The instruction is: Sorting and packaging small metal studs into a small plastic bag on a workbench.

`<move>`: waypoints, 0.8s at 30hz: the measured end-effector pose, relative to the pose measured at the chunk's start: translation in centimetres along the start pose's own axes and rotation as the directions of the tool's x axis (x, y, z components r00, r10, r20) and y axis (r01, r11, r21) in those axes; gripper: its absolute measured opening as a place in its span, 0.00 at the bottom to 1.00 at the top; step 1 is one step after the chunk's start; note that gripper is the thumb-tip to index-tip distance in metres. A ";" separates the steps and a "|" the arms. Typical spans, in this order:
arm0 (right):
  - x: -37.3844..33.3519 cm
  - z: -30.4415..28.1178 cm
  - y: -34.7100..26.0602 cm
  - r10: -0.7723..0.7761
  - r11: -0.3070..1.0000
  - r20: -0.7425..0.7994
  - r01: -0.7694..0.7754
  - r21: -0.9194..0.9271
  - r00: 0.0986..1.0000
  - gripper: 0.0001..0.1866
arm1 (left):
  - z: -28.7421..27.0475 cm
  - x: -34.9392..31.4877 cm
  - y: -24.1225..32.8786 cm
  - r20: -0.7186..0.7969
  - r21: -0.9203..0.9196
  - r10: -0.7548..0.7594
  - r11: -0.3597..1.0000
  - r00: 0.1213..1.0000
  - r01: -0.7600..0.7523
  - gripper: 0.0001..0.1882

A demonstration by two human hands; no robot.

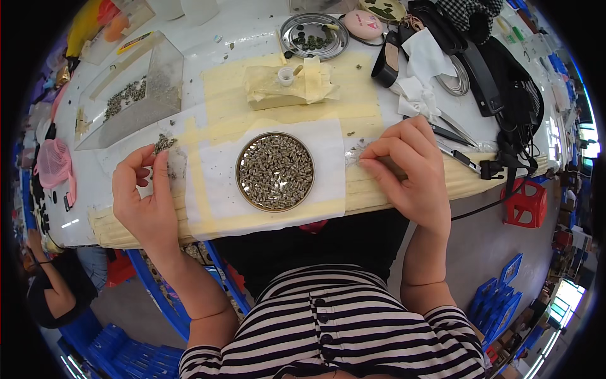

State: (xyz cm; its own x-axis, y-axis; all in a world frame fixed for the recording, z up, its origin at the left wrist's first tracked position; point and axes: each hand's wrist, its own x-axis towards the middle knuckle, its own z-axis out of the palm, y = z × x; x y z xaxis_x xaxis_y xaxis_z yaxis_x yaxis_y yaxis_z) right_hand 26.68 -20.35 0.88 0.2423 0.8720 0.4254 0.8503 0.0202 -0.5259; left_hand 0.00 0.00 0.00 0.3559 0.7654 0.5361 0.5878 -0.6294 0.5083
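A round shallow dish (pixel 276 208) full of small metallic cylinder-shaped pieces (pixel 276 170) stands on white paper between my hands. My left hand (pixel 146 199) is at the left edge of the paper, its thumb and forefinger apart beside a small heap of similar pieces (pixel 165 143). Nothing shows between those fingertips. My right hand (pixel 410 167) hovers over the table's near edge to the right of the paper, thumb and forefinger brought together. Whatever they pinch, if anything, is too small to see. Close to these fingertips lie a few tiny loose bits (pixel 355 148).
Behind the dish sits a tape-wrapped block (pixel 278 95) with a small white cup (pixel 286 76). A clear bin (pixel 136 95) with more pieces stands at left. Farther back is a metal plate (pixel 314 20) of dark bits. Tweezers (pixel 457 129), a cutter (pixel 459 156) and black straps (pixel 480 82) lie right.
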 end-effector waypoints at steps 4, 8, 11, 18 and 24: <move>0.3 0.1 -0.1 -0.014 1.000 -0.005 0.014 -0.022 1.000 0.09 | -0.2 0.0 0.0 -0.007 -0.019 0.005 1.000 1.000 -0.005 0.09; 0.4 0.2 -0.6 0.007 0.999 -0.038 -0.008 -0.037 0.999 0.08 | 0.0 0.3 0.1 -0.010 -0.069 -0.020 0.997 1.000 0.019 0.09; 0.2 0.3 -0.7 0.025 0.999 -0.042 -0.027 -0.045 0.999 0.08 | 0.1 0.3 0.0 0.013 -0.157 -0.076 0.985 0.997 0.077 0.09; 0.2 0.3 -0.9 0.007 0.999 -0.051 -0.009 -0.042 0.999 0.07 | -0.3 -0.1 0.0 0.010 -0.298 -0.146 0.944 0.989 0.142 0.10; 0.2 -0.1 -0.6 -0.032 0.999 -0.128 0.029 -0.026 0.991 0.06 | -1.2 -0.5 1.0 0.106 -0.684 -0.293 0.672 0.950 0.283 0.14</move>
State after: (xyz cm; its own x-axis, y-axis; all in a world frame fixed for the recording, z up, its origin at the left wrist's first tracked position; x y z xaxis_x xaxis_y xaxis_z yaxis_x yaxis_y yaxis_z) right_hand 26.23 -20.26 1.35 0.2726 0.8012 0.5327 0.8689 0.0328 -0.4939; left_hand -0.50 -1.19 1.01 0.2426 0.9260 0.2892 -0.0013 -0.2978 0.9546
